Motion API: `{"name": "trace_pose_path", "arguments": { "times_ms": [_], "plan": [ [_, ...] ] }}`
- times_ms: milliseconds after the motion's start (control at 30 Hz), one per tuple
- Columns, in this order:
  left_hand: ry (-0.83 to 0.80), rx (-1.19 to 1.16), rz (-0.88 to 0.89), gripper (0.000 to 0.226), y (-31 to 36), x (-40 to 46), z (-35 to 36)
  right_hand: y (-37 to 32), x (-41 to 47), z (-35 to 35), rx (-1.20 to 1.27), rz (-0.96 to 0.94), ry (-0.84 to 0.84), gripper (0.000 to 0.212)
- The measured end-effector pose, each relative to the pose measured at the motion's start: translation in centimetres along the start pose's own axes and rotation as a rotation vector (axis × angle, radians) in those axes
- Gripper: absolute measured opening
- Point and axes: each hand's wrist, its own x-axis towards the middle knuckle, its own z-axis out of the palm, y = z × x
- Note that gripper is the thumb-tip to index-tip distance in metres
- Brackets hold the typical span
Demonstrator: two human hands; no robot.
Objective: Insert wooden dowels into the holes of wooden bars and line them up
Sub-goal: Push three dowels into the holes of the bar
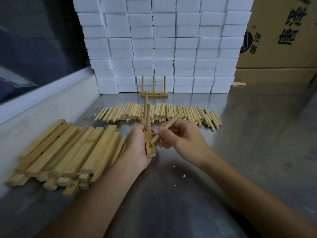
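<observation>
Care is needed now: the left hand [137, 145] grips the wooden bar [149, 143] above the table [240, 134], and the right hand [178, 134], pinching a dowel [165, 128], should bring its tip straight upright into the near hole [150, 146].

A dull metal bench [257, 126] reflects soft light. Stacked white foam blocks [163, 40] form a wall behind it. Printed cardboard boxes [283, 31] stand right, a dark window [34, 40] left.

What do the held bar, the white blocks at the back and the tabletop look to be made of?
Bar: pale unfinished wood, grain and a drilled hole visible.
White blocks: probably foam or sponge, matte with soft edges; could be small boxes.
Tabletop: seemingly brushed stainless steel, grey with dull reflections.
</observation>
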Motion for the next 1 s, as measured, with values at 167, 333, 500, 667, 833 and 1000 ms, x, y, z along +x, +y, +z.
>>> {"name": "trace_pose_path", "arguments": {
  "times_ms": [167,333,500,667,833,1000],
  "plan": [
    [0.011,0.018,-0.014,0.038,-0.2,0.4,-0.2,0.2,-0.1,-0.4,-0.19,-0.156,-0.057,0.008],
    [0.015,-0.006,-0.051,0.04,-0.3,0.6,0.0,-0.2,-0.2,-0.8,-0.452,-0.289,-0.144,0.009],
    [0.007,-0.026,-0.063,0.036,-0.3,0.7,0.1,-0.5,-0.2,-0.6,-0.532,-0.344,-0.189,0.01],
    [-0.012,0.033,-0.048,0.04,-0.4,0.5,0.0,-0.1,0.1,-0.5,-0.549,-0.351,-0.163,0.013],
    [-0.017,0.053,-0.037,0.041,-0.5,0.1,0.1,0.3,0.2,-0.1,-0.542,-0.36,-0.132,0.016],
    [0.007,0.04,-0.035,0.037,-0.3,-0.3,0.4,0.7,0.2,0.2,-0.456,-0.346,-0.087,0.013]
  ]
}}
